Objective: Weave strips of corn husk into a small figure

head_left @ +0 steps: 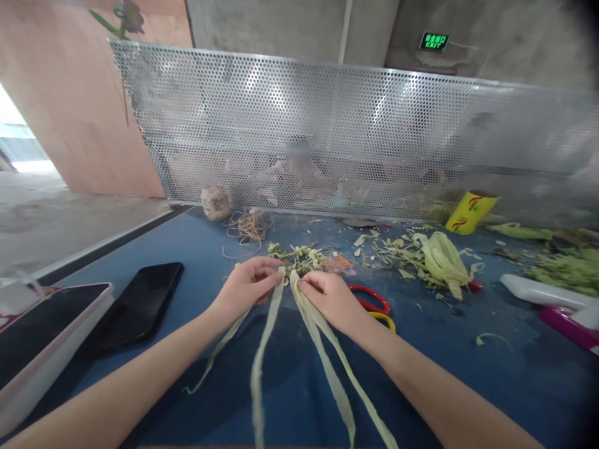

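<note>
My left hand (246,284) and my right hand (331,298) meet over the blue table (468,374), each pinching the top ends of pale green leaf strips (322,349). The strips hang down toward me in several long ribbons, some from the left hand (259,362), some from the right. Both hands have their fingers closed on the strips. Just beyond the fingertips lies a small woven leaf piece (299,255).
Red and yellow scissors (374,305) lie by my right wrist. A black phone (135,305) and a tablet in a pale case (42,337) are at left. Twine (248,224), leaf scraps (440,255), a yellow cup (470,212) and a perforated metal screen (327,131) stand behind.
</note>
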The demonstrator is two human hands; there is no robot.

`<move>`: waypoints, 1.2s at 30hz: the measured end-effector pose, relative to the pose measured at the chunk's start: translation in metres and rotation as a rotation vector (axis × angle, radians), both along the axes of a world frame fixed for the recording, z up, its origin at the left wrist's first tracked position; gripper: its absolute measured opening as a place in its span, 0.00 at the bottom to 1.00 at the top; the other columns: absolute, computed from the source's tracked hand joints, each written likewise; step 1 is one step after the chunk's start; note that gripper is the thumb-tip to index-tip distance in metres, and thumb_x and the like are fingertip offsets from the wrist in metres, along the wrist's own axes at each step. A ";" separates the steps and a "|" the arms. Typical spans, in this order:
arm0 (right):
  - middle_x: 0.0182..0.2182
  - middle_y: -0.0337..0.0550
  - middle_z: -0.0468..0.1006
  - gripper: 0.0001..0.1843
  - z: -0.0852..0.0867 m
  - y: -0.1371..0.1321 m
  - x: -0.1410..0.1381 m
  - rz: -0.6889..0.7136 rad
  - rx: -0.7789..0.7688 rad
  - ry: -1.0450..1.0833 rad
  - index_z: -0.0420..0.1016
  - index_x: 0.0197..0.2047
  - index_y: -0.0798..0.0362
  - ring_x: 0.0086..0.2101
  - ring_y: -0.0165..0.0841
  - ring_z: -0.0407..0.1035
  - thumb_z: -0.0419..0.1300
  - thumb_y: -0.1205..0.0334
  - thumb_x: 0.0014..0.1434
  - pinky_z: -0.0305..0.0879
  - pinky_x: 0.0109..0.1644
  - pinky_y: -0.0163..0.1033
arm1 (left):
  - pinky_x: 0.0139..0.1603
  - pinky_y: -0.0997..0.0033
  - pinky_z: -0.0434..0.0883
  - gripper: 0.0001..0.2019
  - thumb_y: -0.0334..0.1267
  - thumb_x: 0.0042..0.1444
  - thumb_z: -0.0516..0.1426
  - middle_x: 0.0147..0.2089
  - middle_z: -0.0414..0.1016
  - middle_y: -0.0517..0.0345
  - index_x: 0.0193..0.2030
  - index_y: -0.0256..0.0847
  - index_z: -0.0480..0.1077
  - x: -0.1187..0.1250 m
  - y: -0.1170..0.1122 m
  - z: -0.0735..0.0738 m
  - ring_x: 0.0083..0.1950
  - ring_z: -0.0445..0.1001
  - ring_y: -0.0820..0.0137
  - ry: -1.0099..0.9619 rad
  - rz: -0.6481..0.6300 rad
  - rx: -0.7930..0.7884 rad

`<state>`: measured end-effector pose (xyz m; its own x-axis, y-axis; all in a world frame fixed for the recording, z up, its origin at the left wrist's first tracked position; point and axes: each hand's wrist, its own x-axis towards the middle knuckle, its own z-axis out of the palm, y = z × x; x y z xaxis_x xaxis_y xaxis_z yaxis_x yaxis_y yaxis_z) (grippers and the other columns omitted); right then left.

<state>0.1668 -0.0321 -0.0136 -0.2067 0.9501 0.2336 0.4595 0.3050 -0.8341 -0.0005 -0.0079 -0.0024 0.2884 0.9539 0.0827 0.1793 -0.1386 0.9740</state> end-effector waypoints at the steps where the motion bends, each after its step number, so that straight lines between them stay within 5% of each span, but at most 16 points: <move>1: 0.19 0.35 0.64 0.11 0.000 -0.002 0.000 0.004 0.016 0.000 0.66 0.24 0.54 0.22 0.26 0.58 0.50 0.60 0.55 0.52 0.26 0.31 | 0.13 0.82 0.56 0.14 0.39 0.46 0.57 0.21 0.67 0.66 0.40 0.35 0.65 0.002 0.000 0.000 0.14 0.57 0.82 -0.001 -0.003 0.008; 8: 0.18 0.34 0.60 0.13 0.003 -0.010 0.000 0.043 -0.042 0.056 0.65 0.23 0.55 0.21 0.24 0.54 0.49 0.59 0.55 0.50 0.24 0.29 | 0.10 0.81 0.59 0.09 0.38 0.47 0.56 0.18 0.68 0.64 0.32 0.34 0.70 0.008 -0.006 -0.002 0.12 0.60 0.80 0.152 -0.029 0.041; 15: 0.16 0.33 0.55 0.16 0.000 -0.017 -0.006 -0.027 -0.115 0.061 0.58 0.19 0.55 0.19 0.24 0.50 0.48 0.56 0.55 0.47 0.21 0.29 | 0.11 0.77 0.67 0.09 0.37 0.47 0.56 0.24 0.74 0.60 0.32 0.33 0.71 0.010 -0.015 0.002 0.12 0.64 0.79 0.034 -0.009 -0.098; 19: 0.15 0.33 0.56 0.16 -0.003 -0.019 -0.008 -0.084 -0.117 0.016 0.57 0.18 0.54 0.18 0.24 0.51 0.48 0.58 0.55 0.47 0.21 0.29 | 0.16 0.75 0.72 0.09 0.38 0.46 0.57 0.26 0.75 0.57 0.30 0.34 0.71 0.013 -0.019 0.002 0.21 0.72 0.72 -0.046 -0.030 -0.146; 22: 0.15 0.33 0.57 0.14 -0.004 -0.020 -0.008 -0.125 -0.065 -0.044 0.56 0.19 0.54 0.19 0.24 0.52 0.48 0.59 0.54 0.47 0.22 0.30 | 0.17 0.74 0.73 0.10 0.39 0.48 0.57 0.27 0.75 0.56 0.31 0.34 0.71 0.013 -0.021 0.003 0.28 0.74 0.68 -0.085 -0.056 -0.158; 28: 0.16 0.33 0.59 0.14 -0.001 -0.024 -0.007 -0.117 0.013 -0.138 0.55 0.20 0.53 0.19 0.24 0.52 0.46 0.59 0.56 0.47 0.23 0.30 | 0.16 0.77 0.72 0.08 0.38 0.44 0.60 0.23 0.74 0.60 0.29 0.34 0.72 0.010 -0.021 0.005 0.16 0.70 0.76 -0.005 -0.018 -0.103; 36: 0.17 0.35 0.62 0.13 0.009 -0.025 0.000 -0.275 0.264 -0.489 0.56 0.21 0.53 0.19 0.25 0.53 0.47 0.60 0.56 0.42 0.24 0.33 | 0.14 0.78 0.70 0.07 0.38 0.44 0.60 0.22 0.74 0.61 0.25 0.34 0.71 0.008 -0.021 0.003 0.15 0.68 0.77 -0.010 0.011 -0.082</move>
<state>0.1670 -0.0572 -0.0041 -0.1052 0.9071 0.4076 0.8607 0.2884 -0.4196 0.0075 -0.0286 0.0004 0.2776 0.9607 0.0072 0.1709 -0.0568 0.9837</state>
